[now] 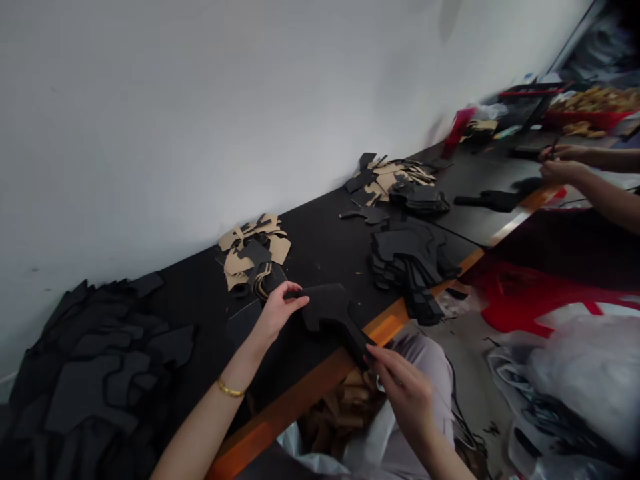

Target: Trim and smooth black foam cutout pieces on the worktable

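Note:
A flat black cut-out piece (327, 305) with a wide head and a narrow tail lies tilted over the table's front edge. My left hand (281, 308) pinches its upper left corner between thumb and fingers. At the tail end, my right hand (400, 381) grips the piece between thumb and forefinger. Just behind my left hand sits a small heap of tan and black scraps (255, 250). To the right of the held piece is a stack of similar black pieces (407, 257).
A large pile of black pieces (95, 373) covers the table's left end. More tan scraps (393, 177) lie farther back. At the right, another person's hands (563, 163) work over the table. A red stool (515, 300) and plastic bags (590, 373) are below.

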Demonstrator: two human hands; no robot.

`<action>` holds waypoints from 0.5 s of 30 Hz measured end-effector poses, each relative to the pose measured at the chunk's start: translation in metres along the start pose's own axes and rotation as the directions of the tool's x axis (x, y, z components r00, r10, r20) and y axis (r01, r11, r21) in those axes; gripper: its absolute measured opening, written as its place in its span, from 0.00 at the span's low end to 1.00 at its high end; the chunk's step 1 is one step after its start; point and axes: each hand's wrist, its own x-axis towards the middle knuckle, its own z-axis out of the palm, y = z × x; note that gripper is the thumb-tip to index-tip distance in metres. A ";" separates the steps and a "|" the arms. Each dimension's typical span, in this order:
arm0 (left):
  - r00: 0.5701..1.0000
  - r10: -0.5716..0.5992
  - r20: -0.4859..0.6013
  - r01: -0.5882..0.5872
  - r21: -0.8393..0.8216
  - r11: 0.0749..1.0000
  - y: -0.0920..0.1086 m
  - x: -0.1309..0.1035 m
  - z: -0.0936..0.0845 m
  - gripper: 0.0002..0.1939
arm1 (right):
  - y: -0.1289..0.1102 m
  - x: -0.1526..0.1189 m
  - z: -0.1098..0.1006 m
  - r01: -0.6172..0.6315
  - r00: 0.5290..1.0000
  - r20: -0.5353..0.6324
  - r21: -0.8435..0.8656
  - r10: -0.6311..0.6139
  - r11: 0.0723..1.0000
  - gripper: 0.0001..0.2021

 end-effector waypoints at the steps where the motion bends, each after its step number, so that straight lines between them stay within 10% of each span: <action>1: 1.000 -0.008 -0.001 0.008 -0.001 1.000 -0.005 0.003 -0.001 0.19 | 0.002 0.001 0.002 -0.026 1.000 0.010 0.014 0.026 1.000 0.11; 15: 0.999 -0.028 0.030 0.026 0.068 0.997 -0.022 0.010 -0.002 0.20 | 0.004 0.004 0.007 -0.082 0.994 0.066 -0.008 0.083 0.997 0.11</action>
